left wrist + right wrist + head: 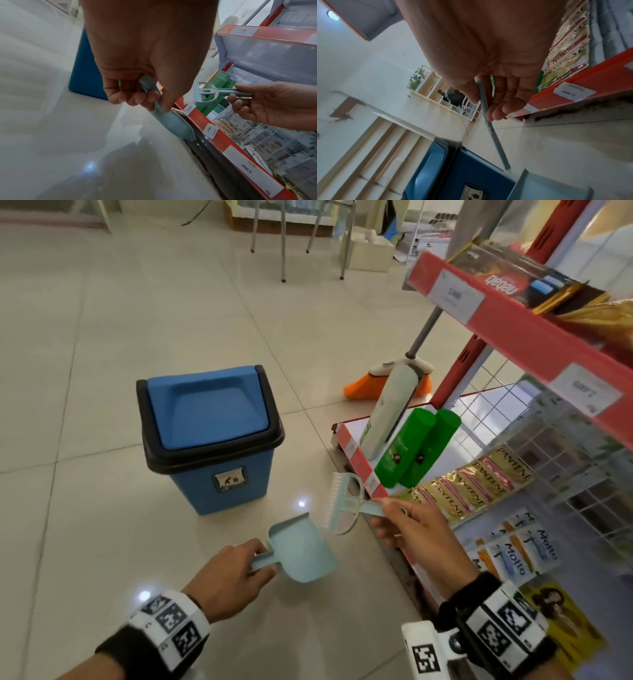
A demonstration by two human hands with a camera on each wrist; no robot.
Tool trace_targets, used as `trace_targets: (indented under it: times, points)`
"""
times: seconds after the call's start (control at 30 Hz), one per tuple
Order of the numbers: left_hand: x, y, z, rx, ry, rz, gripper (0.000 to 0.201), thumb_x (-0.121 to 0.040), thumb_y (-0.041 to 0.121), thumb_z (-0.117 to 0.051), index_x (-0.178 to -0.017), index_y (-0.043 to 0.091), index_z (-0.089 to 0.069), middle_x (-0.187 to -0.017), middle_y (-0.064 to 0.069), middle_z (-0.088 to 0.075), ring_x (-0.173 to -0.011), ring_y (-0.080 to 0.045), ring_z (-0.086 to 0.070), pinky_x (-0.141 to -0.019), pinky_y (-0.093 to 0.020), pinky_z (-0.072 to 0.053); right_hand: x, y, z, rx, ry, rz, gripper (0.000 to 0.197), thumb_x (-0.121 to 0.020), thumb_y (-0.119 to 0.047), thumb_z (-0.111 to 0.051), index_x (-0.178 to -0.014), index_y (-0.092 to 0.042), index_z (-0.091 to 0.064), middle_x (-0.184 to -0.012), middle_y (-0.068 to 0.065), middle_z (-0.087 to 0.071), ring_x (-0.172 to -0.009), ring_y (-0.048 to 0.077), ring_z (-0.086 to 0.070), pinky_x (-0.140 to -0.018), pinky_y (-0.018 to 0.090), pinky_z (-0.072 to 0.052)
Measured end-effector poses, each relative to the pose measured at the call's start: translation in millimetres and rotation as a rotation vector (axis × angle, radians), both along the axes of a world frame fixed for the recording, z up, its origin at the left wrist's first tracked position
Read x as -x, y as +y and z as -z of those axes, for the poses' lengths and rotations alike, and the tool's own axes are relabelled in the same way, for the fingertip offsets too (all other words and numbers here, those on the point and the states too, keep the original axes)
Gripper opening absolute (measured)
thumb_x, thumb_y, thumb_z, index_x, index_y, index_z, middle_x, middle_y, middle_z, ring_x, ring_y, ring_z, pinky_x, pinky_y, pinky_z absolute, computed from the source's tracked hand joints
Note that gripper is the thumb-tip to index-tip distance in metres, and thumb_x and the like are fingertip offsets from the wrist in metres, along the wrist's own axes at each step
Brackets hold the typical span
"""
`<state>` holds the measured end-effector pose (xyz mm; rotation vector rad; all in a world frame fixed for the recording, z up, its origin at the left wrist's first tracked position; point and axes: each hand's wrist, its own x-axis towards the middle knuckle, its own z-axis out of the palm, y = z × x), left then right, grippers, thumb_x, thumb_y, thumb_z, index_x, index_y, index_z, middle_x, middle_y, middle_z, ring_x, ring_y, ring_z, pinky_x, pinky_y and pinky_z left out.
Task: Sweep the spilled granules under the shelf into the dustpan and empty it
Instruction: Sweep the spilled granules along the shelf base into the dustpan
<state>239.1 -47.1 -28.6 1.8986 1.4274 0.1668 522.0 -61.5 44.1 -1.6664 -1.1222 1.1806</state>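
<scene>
My left hand (236,573) grips the handle of a pale blue dustpan (301,549), held above the floor in front of the shelf; the same dustpan (171,123) shows from below in the left wrist view. My right hand (407,529) pinches the handle of a small pale blue brush (346,501) with white bristles, held just above the pan. The brush (204,93) is near the lowest shelf's red edge (223,142). Dark granules (559,112) lie in a strip on the floor under the shelf (583,82). A blue bin (209,433) with a swing lid stands to the left.
The red shelf unit (513,313) on the right holds green bottles (418,446), sachet strips (479,484) and packets. An orange broom (387,381) leans at the shelf's far end. Chair legs (284,241) and boxes stand further back on the tiled floor (102,371).
</scene>
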Motion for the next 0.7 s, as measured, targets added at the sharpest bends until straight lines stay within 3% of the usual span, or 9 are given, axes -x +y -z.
trace_targets:
  times: [0.1,0.17,0.23,0.27,0.3,0.37,0.47,0.6,0.7]
  points:
    - [-1.9,12.0,15.4,0.023,-0.057,-0.007,0.018,-0.094,0.047,-0.052,-0.085,0.031,-0.050,-0.070,0.007,-0.059,-0.060,-0.009,-0.053,-0.053,-0.019,-0.034,1.4,14.3,12.9,-0.020,-0.196,-0.019,0.021,-0.098,-0.028,-0.057,-0.110,-0.030,-0.073,-0.078,0.000,-0.073,-0.068,0.004,-0.063,-0.059,0.013,-0.048]
    - [-3.6,20.3,27.8,0.023,-0.092,-0.002,0.020,-0.095,0.048,-0.049,-0.085,0.032,-0.053,-0.071,0.005,-0.060,-0.062,-0.011,-0.053,-0.055,-0.021,-0.036,1.7,28.4,22.5,-0.049,-0.373,-0.071,0.025,-0.097,-0.025,-0.057,-0.118,-0.027,-0.071,-0.066,-0.008,-0.068,-0.057,-0.004,-0.054,-0.055,0.007,-0.040]
    - [-3.6,30.6,40.0,0.015,-0.130,0.004,0.023,-0.096,0.048,-0.048,-0.089,0.029,-0.059,-0.071,0.005,-0.062,-0.062,-0.010,-0.055,-0.057,-0.023,-0.039,5.3,45.0,32.2,-0.064,-0.538,-0.118,0.028,-0.097,-0.022,-0.055,-0.122,-0.020,-0.069,-0.059,-0.019,-0.061,-0.059,-0.010,-0.053,-0.055,0.005,-0.038]
    - [-3.8,36.5,46.3,0.019,-0.152,0.008,0.024,-0.096,0.047,-0.048,-0.090,0.028,-0.060,-0.070,0.005,-0.063,-0.062,-0.010,-0.056,-0.057,-0.024,-0.040,7.3,54.4,37.3,-0.065,-0.615,-0.140,0.029,-0.098,-0.022,-0.054,-0.122,-0.017,-0.069,-0.068,-0.017,-0.063,-0.066,-0.008,-0.055,-0.060,0.007,-0.039]
    - [-5.2,42.4,53.5,0.021,-0.167,0.019,0.025,-0.096,0.046,-0.048,-0.090,0.027,-0.061,-0.070,0.005,-0.064,-0.063,-0.010,-0.057,-0.059,-0.025,-0.042,8.4,61.8,44.7,-0.074,-0.701,-0.152,0.028,-0.098,-0.022,-0.053,-0.119,-0.016,-0.071,-0.080,-0.006,-0.067,-0.074,-0.002,-0.057,-0.065,0.012,-0.040]
    - [-7.3,48.2,59.4,0.024,-0.184,0.014,0.024,-0.096,0.046,-0.048,-0.091,0.027,-0.062,-0.074,0.005,-0.067,-0.064,-0.008,-0.061,-0.063,-0.028,-0.048,13.9,75.1,54.7,-0.097,-0.843,-0.179,0.024,-0.097,-0.022,-0.053,-0.105,-0.015,-0.074,-0.086,0.008,-0.064,-0.079,0.017,-0.055,-0.070,0.029,-0.040]
    - [-14.2,52.7,69.4,0.048,-0.207,-0.021,0.021,-0.096,0.046,-0.049,-0.089,0.030,-0.061,-0.073,0.003,-0.069,-0.063,-0.006,-0.062,-0.066,-0.032,-0.052,23.4,92.3,72.7,-0.102,-0.963,-0.213,0.022,-0.096,-0.022,-0.050,-0.098,-0.012,-0.070,-0.089,0.008,-0.058,-0.082,0.024,-0.054,-0.070,0.031,-0.042]
    - [-18.6,51.8,75.5,0.106,-0.239,-0.042,0.030,-0.092,0.053,-0.045,-0.088,0.028,-0.061,-0.068,0.004,-0.067,-0.063,-0.003,-0.062,-0.061,-0.026,-0.049,32.2,110.4,93.9,-0.134,-1.073,-0.206,0.023,-0.097,-0.021,-0.047,-0.112,-0.017,-0.065,-0.091,0.009,-0.061,-0.082,0.028,-0.059,-0.066,0.030,-0.039]
    - [-16.9,55.3,77.0,0.114,-0.236,-0.044,0.024,-0.093,0.052,-0.048,-0.093,0.032,-0.060,-0.073,0.008,-0.070,-0.066,-0.002,-0.063,-0.067,-0.030,-0.053,36.1,127.0,101.8,-0.106,-1.128,-0.206,0.025,-0.099,-0.018,-0.044,-0.118,-0.017,-0.060,-0.094,0.012,-0.063,-0.084,0.032,-0.062,-0.071,0.036,-0.049]
